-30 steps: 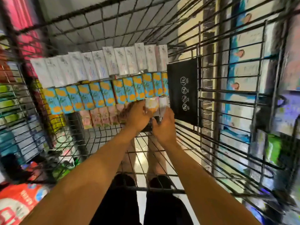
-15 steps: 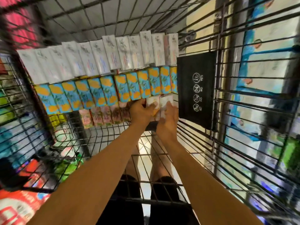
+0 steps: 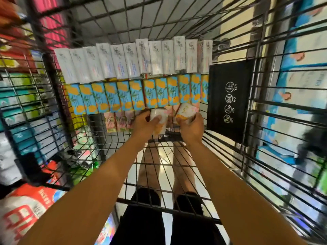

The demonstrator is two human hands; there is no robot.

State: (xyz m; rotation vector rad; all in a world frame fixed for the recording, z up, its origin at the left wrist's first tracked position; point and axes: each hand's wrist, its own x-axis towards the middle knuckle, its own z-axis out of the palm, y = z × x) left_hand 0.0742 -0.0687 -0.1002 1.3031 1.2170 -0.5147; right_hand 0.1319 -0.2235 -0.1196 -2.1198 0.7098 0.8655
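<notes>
1. These small packs look light, soft-wrapped and a little slick. I judge a hold across the short sides is safest.
2. My left hand (image 3: 144, 123) curls round the white-and-orange pack (image 3: 161, 124).
3. My right hand (image 3: 192, 129) pinches the tilted second pack (image 3: 186, 111).
4. Both packs sit just below the blue-and-orange row (image 3: 141, 96), at the right end of the pink row (image 3: 120, 121) in the wire cart (image 3: 177, 163).

Left forearm (image 3: 99, 183): bare, stretched forward. Left hand (image 3: 144, 122): back up, fingers and thumb curled round a pale pack (image 3: 161, 129). Right forearm (image 3: 226, 183): bare, stretched forward. Right hand (image 3: 192, 129): near the left, not touching it; fingers curled round an orange-and-white pack (image 3: 185, 113).
</notes>
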